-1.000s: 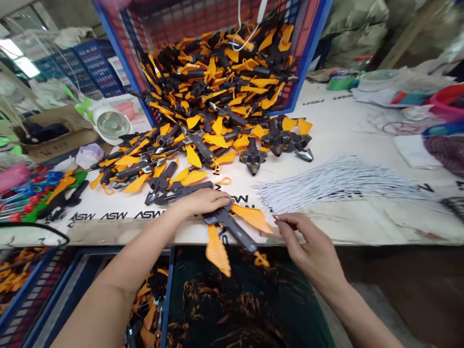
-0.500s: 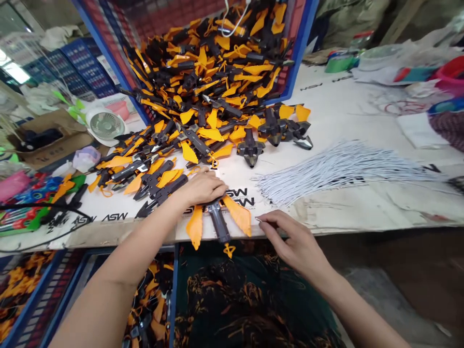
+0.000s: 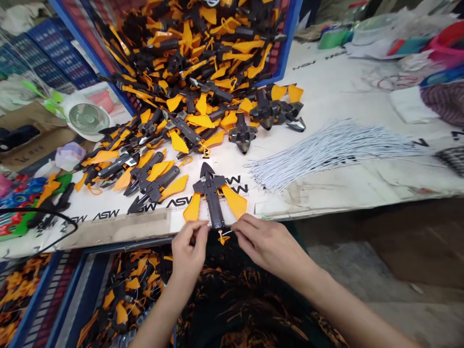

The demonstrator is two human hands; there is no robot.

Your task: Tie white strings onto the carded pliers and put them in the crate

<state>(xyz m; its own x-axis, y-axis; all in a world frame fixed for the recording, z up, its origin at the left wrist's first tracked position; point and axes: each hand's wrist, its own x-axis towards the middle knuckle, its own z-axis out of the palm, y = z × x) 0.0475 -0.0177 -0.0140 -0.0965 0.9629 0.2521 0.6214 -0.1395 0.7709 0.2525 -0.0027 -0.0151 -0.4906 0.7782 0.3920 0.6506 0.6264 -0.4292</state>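
The black-and-orange winged toy [image 3: 214, 205] is laid nose to twelve o'clock, its tail loop [image 3: 224, 239] overhanging the table [image 3: 326, 92] — presumably for access. At three o'clock, a white tie [image 3: 228, 233] is pinched by the right hand [image 3: 268, 241]; what the left hand [image 3: 190, 246] grips, at nine — cannot be told.

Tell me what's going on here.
A person handles a black-and-orange piece at the table's front edge. The right hand pinches a white strand beside the piece's orange loop; the left hand is at the loop's other side, its grip unclear. A bundle of white strands lies to the right; similar pieces spill from a crate behind.
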